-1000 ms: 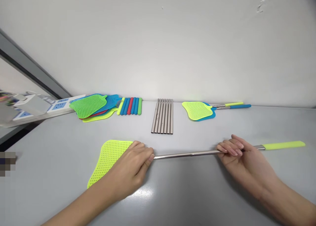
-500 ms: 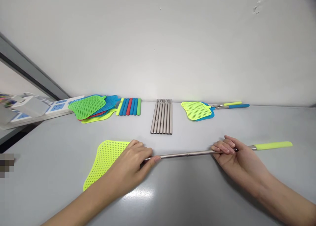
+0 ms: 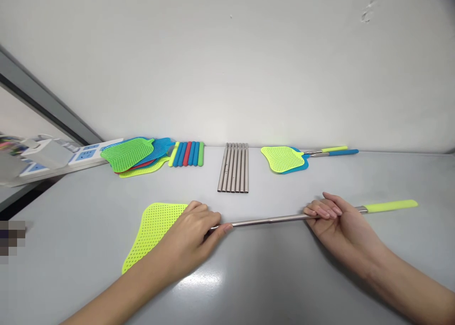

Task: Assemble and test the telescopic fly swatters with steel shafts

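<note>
Hands on one yellow-green fly swatter (image 3: 152, 230), laid crosswise over the middle of the tabletop (image 3: 277, 277). Left hand (image 3: 195, 230) wrapped palm-down around the neck end of the thin metal shaft (image 3: 254, 222), thumb stretched along it toward the right, wrist and forearm across part of the perforated head. Right hand (image 3: 334, 225) turned palm-up, fingers curled over the same shaft just short of the metal collar and the yellow-green grip (image 3: 391, 205), with the grip pointing toward the right edge. Cannot tell whether the shaft touches the tabletop or hangs slightly above.

Beyond the shaft, toward the back edge, seven bare metal rods (image 3: 233, 168) side by side in a row. To the left of these, seven coloured grips (image 3: 186, 153), also in a row: one yellow-green, four blue, one red, one green. Just beside them, a fanned pile of swatter heads (image 3: 128, 154), green on top, with blue, red and yellow-green underneath.

Right of the rods, near the back edge, two whole swatters (image 3: 284, 159), yellow-green overlapping blue, handles to the right. At the back left corner, a white power strip (image 3: 85, 154) with a white adapter (image 3: 48, 153). Behind everything, a pale wall (image 3: 231, 78).
</note>
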`<state>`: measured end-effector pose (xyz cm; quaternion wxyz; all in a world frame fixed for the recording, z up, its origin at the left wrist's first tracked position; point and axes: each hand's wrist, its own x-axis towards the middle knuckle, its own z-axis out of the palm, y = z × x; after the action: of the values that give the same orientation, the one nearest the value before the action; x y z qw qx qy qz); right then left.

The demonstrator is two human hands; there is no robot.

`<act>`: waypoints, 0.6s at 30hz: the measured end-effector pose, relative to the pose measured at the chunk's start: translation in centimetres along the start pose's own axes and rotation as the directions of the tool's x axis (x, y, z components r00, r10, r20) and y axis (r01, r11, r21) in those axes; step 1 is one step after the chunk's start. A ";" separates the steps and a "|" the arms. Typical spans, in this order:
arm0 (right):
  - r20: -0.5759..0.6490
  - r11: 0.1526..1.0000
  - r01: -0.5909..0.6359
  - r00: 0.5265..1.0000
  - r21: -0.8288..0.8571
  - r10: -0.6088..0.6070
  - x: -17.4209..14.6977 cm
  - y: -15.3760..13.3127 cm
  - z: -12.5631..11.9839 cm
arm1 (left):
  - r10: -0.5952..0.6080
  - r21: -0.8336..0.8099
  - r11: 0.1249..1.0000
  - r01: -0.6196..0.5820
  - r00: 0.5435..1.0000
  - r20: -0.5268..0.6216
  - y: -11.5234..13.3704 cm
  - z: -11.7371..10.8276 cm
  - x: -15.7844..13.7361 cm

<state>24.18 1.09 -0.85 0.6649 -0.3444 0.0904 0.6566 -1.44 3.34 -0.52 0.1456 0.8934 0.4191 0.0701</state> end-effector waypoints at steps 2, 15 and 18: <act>-0.011 1.000 0.004 1.000 0.007 -0.004 0.0 0.1 0.1 | -0.002 0.001 1.000 0.002 1.000 0.003 0.0 0.0 0.0; 0.023 0.999 0.021 1.000 -0.039 -0.020 0.1 0.2 0.0 | 0.012 -0.015 1.000 -0.012 1.000 -0.008 0.1 -0.2 0.1; 0.045 0.997 0.034 0.999 -0.070 -0.031 0.3 0.2 -0.2 | 0.016 -0.020 1.000 -0.016 1.000 -0.009 0.1 -0.2 0.1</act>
<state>24.06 1.22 -1.23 0.6646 -0.3548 0.0471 0.6559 -1.33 3.41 -0.32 0.1523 0.8948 0.4120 0.0796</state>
